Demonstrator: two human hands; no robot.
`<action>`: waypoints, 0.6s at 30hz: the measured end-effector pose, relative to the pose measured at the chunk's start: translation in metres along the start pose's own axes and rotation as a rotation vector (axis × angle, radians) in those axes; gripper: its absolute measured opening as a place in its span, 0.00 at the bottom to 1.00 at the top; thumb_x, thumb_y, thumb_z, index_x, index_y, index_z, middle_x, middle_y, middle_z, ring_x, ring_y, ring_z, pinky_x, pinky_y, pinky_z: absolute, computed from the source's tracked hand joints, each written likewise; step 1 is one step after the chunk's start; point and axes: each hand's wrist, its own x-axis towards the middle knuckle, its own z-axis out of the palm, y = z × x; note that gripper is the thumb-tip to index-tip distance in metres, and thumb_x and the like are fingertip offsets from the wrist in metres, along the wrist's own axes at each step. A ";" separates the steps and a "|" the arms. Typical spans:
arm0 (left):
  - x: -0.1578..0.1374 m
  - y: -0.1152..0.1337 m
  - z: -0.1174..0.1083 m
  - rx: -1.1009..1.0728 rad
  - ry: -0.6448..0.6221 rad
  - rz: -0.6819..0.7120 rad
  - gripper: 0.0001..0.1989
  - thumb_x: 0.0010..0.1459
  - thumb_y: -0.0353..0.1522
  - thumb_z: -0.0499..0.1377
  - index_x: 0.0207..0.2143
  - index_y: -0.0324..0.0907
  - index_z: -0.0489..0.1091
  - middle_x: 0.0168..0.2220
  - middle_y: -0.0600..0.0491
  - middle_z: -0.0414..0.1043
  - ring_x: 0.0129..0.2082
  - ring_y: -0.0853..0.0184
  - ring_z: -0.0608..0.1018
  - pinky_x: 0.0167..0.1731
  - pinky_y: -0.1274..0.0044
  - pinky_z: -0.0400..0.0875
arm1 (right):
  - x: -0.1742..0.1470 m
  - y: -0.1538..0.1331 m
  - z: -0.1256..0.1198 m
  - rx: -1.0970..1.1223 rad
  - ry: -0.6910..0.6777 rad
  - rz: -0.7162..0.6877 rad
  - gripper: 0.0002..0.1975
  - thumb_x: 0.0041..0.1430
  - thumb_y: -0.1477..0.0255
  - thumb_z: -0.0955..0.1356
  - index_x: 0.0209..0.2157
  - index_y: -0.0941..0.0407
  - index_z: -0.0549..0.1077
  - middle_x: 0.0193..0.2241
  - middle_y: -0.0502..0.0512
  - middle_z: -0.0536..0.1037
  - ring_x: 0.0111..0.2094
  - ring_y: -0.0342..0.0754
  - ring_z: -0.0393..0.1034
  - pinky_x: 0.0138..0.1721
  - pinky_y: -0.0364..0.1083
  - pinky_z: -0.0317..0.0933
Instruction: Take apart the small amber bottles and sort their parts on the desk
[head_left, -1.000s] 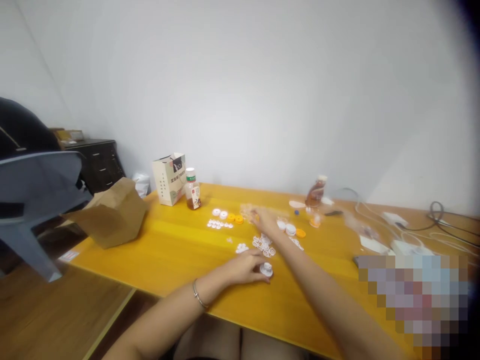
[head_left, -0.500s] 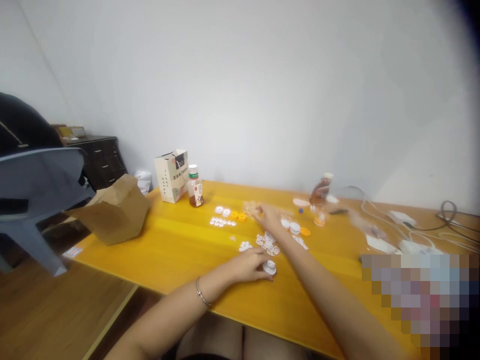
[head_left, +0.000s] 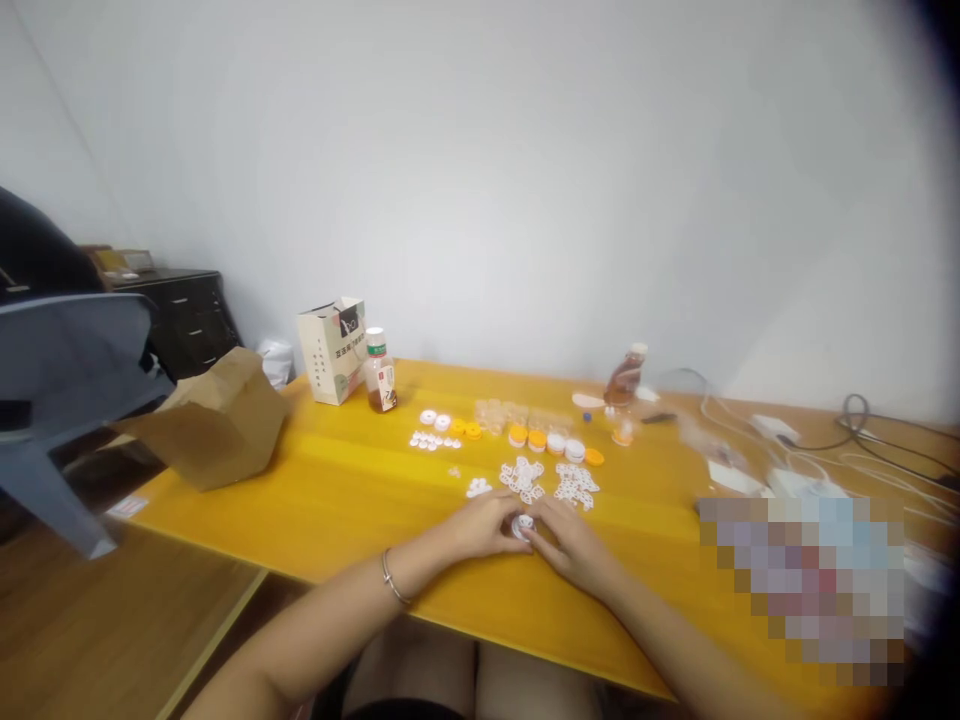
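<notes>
Near the front of the table, my left hand (head_left: 486,525) is closed round the side of a small white round plastic part (head_left: 523,524). From the other side, my right hand (head_left: 571,540) has its fingers curled against the same part; whether anything else is in them is hidden. Just beyond lie two piles of white openwork pieces, a left pile (head_left: 522,477) and a right pile (head_left: 577,485). A cluster of small white pieces (head_left: 478,487) sits past my left fingers. Farther back stand clear cups (head_left: 491,415) and a row of orange and white round caps (head_left: 537,440).
Small white parts (head_left: 431,441) lie in rows at left, near white rings (head_left: 428,416) and orange discs (head_left: 471,430). Behind stand a drink bottle (head_left: 381,375) and a paper bag (head_left: 330,355). A brown paper bag (head_left: 225,420) sits left; another bottle (head_left: 626,376) and cables (head_left: 810,455) lie right.
My right hand has come back from the clear cups to the white round part beside my left hand. My left hand keeps hold of that part. The view has shifted slightly.
</notes>
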 end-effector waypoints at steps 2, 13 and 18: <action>0.000 0.000 0.001 -0.001 0.000 0.007 0.14 0.48 0.37 0.60 0.34 0.39 0.65 0.32 0.53 0.67 0.33 0.69 0.69 0.31 0.81 0.61 | 0.002 0.000 0.002 -0.024 -0.006 0.004 0.08 0.60 0.69 0.58 0.35 0.54 0.66 0.30 0.54 0.69 0.34 0.48 0.64 0.38 0.48 0.59; 0.001 0.002 0.007 0.090 0.006 -0.037 0.09 0.46 0.33 0.60 0.26 0.38 0.63 0.27 0.54 0.63 0.28 0.70 0.68 0.27 0.82 0.60 | 0.003 0.000 0.011 -0.221 0.058 -0.083 0.09 0.60 0.70 0.56 0.28 0.55 0.62 0.25 0.53 0.66 0.28 0.47 0.61 0.30 0.46 0.58; 0.001 0.001 0.007 0.082 -0.007 -0.042 0.11 0.46 0.36 0.61 0.29 0.38 0.64 0.30 0.52 0.65 0.31 0.68 0.69 0.29 0.80 0.61 | 0.004 0.002 0.013 -0.140 0.092 0.031 0.09 0.58 0.68 0.58 0.26 0.55 0.62 0.24 0.52 0.67 0.26 0.46 0.60 0.29 0.45 0.57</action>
